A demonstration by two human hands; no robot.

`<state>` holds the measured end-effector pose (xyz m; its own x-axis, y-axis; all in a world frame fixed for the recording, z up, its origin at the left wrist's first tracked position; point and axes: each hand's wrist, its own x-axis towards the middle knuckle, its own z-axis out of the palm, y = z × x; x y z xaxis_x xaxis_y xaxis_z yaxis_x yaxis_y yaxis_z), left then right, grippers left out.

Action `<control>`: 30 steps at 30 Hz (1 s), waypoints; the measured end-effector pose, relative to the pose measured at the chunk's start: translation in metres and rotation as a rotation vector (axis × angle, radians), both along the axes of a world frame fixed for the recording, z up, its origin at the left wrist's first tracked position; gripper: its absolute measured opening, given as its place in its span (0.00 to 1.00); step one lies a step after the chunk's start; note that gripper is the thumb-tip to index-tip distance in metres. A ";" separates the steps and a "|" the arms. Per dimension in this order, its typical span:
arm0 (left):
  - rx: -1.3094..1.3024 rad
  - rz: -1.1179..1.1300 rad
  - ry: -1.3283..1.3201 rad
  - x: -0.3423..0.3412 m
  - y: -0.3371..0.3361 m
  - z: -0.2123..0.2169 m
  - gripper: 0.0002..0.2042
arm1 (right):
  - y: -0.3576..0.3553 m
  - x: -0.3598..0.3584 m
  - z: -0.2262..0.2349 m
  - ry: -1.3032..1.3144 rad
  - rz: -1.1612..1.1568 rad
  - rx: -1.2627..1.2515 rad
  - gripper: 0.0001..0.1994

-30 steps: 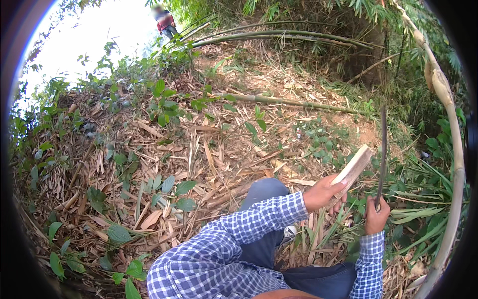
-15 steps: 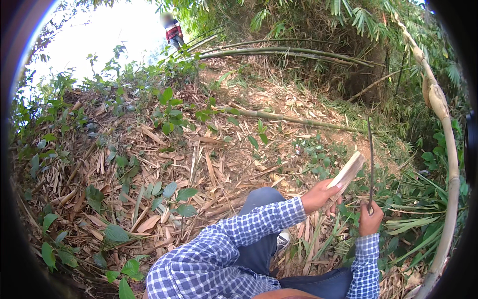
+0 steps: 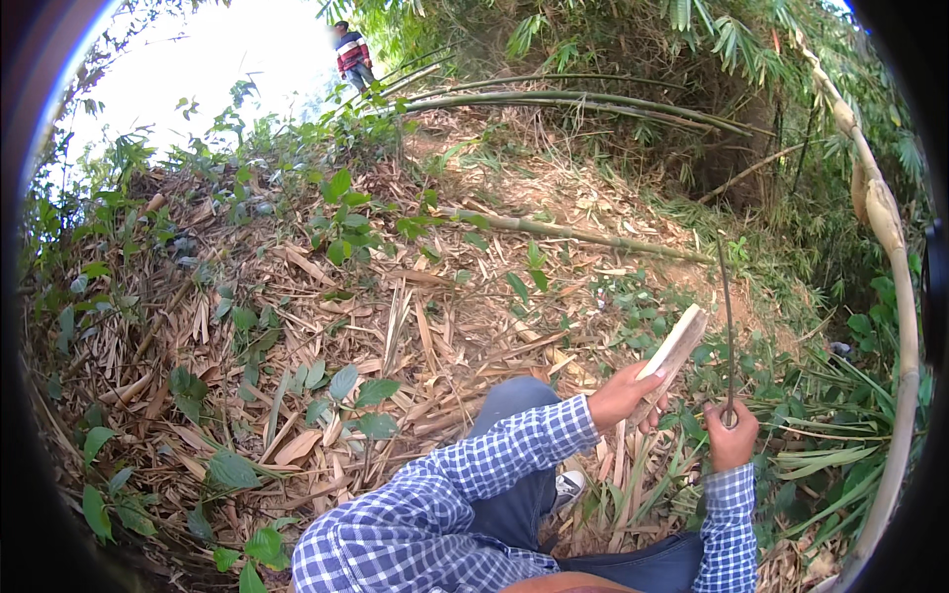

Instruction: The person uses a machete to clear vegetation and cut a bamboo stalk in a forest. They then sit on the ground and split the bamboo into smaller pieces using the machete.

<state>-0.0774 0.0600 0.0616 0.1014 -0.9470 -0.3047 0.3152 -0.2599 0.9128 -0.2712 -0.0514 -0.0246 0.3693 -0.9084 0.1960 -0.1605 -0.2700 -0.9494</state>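
My left hand [image 3: 623, 395] is closed round a pale piece of split wood [image 3: 678, 342], which points up and away to the right. In my right hand [image 3: 732, 439] is the handle of a long, thin machete [image 3: 729, 326]. Its dark blade stands nearly upright and shows almost edge-on. A small gap separates the blade from the wood, with the blade on the right. Both hands are out over the ground beyond my bent legs.
Dry leaves and bamboo sheaths [image 3: 425, 336] cover the slope. A bamboo pole [image 3: 593, 237] lies across the ground ahead. A thick bent stem [image 3: 902, 336] arches along the right. Leafy plants [image 3: 361, 395] grow at left. A person [image 3: 354, 59] stands far off near bent bamboo stalks [image 3: 573, 99].
The wood and my left hand have shifted slightly left and down. The machete's tip has swung a little left, while my right hand has moved only slightly.
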 end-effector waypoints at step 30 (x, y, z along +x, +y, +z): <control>0.048 0.289 -0.032 0.066 0.036 -0.042 0.18 | -0.003 0.071 -0.008 -0.089 0.267 0.504 0.08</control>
<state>-0.0112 0.0957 0.0197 0.3756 -0.8618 -0.3410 0.3535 -0.2069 0.9122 -0.2000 -0.0541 -0.0330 0.6006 -0.7751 -0.1963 -0.0622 0.1994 -0.9779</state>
